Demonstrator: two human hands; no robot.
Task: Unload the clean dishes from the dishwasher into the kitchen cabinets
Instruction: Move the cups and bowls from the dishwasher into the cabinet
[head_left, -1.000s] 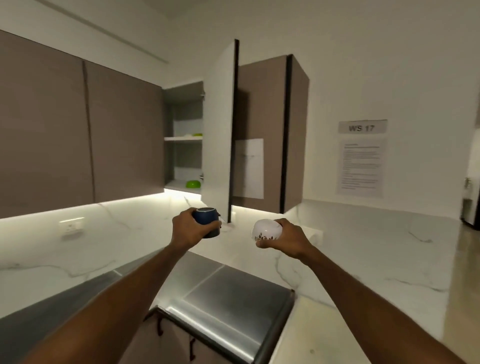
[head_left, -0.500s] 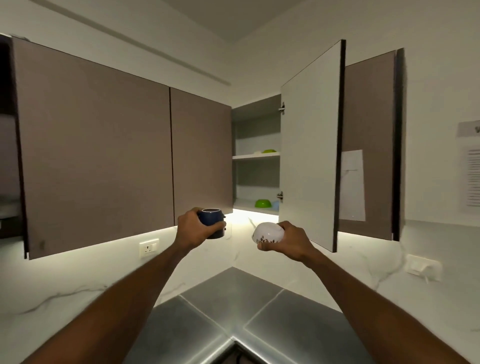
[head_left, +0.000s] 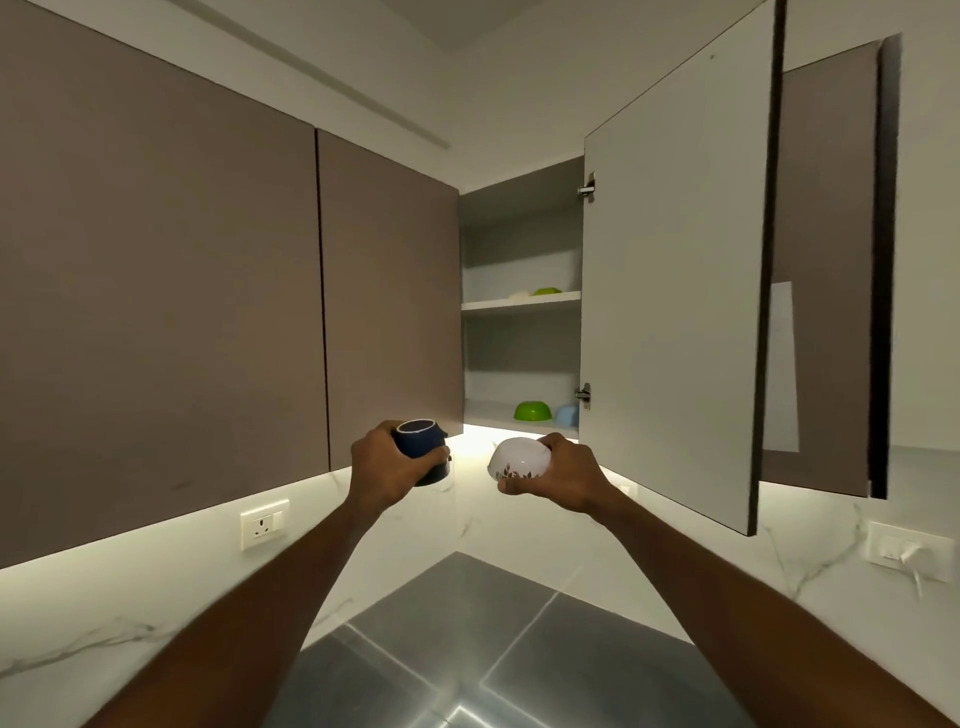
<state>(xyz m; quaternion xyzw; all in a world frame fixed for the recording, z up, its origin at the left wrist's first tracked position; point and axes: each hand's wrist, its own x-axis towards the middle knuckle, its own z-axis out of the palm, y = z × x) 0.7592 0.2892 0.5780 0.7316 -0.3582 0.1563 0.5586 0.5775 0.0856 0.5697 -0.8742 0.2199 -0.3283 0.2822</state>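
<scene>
Head view, listed left to right.
Left hand (head_left: 387, 467): wrapped round a dark blue cup (head_left: 422, 448), held below the closed cabinet door; the cup's axis is tilted, its white-edged round end facing up and toward the camera.
Right hand (head_left: 563, 473): clasping a white bowl with leaf print (head_left: 519, 459) from its right side, bowl tipped sideways with its rounded outside to the left.
Open cabinet (head_left: 521, 353): above and beyond both hands; green bowl (head_left: 532, 411) and a pale blue item on the lower shelf.
Risks, as judged: either dish striking the shelf edge or open door (head_left: 675, 291) on the lift; crowding the green bowl on set-down.
</scene>
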